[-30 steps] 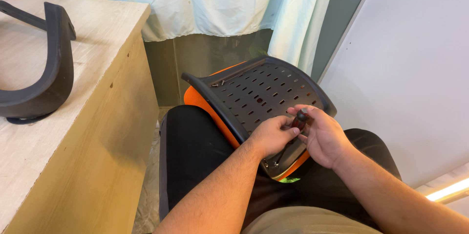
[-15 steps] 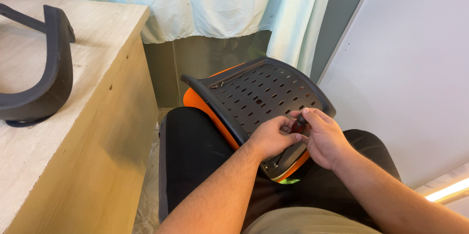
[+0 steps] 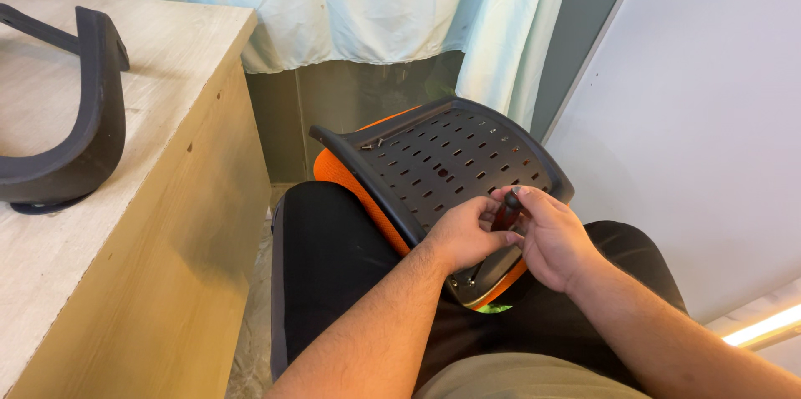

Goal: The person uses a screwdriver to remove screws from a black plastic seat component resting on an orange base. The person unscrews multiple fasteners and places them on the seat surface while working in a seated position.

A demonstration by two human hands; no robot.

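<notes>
A pale wooden desk [image 3: 158, 199] stands left of the lap [image 3: 334, 240]. A curved black armrest [image 3: 79, 124] lies on the desk; a perforated seat [image 3: 442, 157] rests on the lap.

A pale wooden cabinet [image 3: 125, 199] stands at the left, a curved black armrest part [image 3: 79, 115] lying on top. Far behind hangs a light mint curtain [image 3: 350, 3] over a grey-green wall [image 3: 334, 107]. A white panel [image 3: 692, 115] fills the right.
</notes>
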